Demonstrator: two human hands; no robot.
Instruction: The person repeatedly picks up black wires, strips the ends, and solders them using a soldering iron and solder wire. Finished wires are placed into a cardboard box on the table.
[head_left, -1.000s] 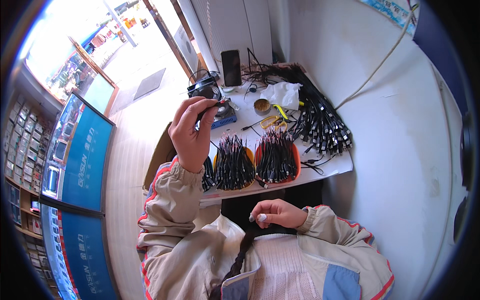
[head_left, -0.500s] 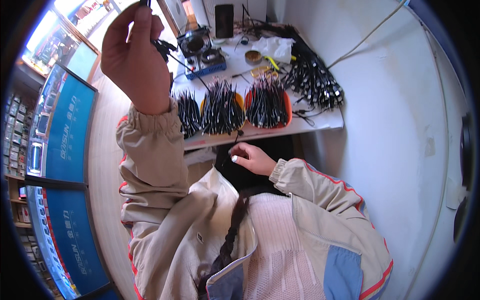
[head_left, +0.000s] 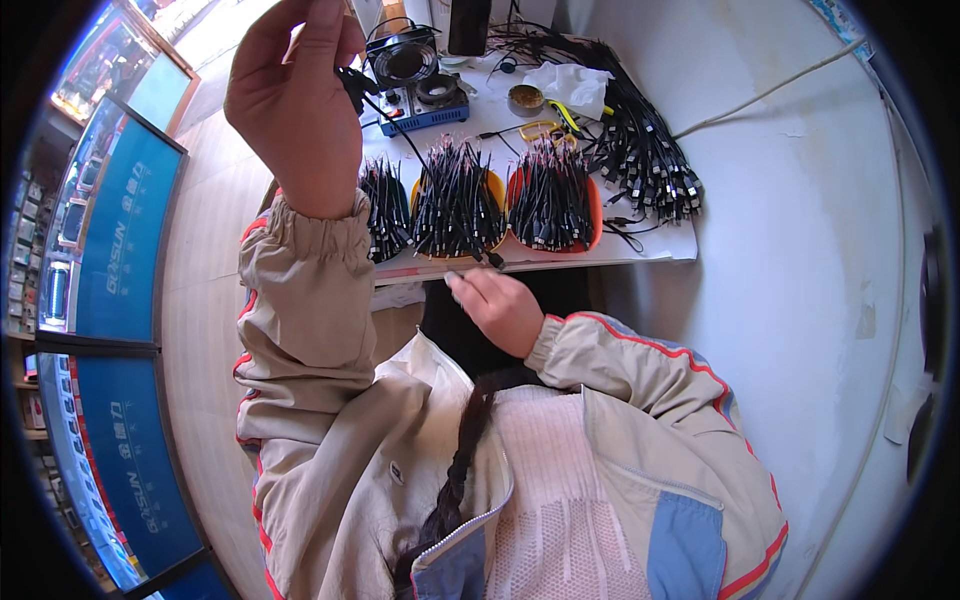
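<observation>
My left hand [head_left: 300, 115] is raised at the upper left, its fingers pinched together. The top edge cuts off the fingertips, so what they hold is hidden. A black cable [head_left: 392, 122] slants from behind this hand toward the bundles. Bundles of short black cables [head_left: 457, 210] stand upright in a yellow container [head_left: 500, 188] and an orange-red container [head_left: 598, 218], with more cables [head_left: 383, 208] to the left. My right hand [head_left: 497, 312] is just off the table's front edge with fingers curled together, close to a black connector [head_left: 492, 260]. Anything in its grip is out of sight.
Behind the bundles stands a blue bench device [head_left: 425, 110] with round black parts. Nearby are a round tin [head_left: 525, 99], a yellow-handled tool [head_left: 565, 117] and crumpled white sheeting [head_left: 568, 86]. Loose black cables [head_left: 645, 160] pile up beside the white wall [head_left: 790, 230]. Blue-fronted display cases [head_left: 120, 240] are left.
My right hand has turned its back upward and moved slightly up toward the table edge. My left hand stays raised. The whole view has shifted a little.
</observation>
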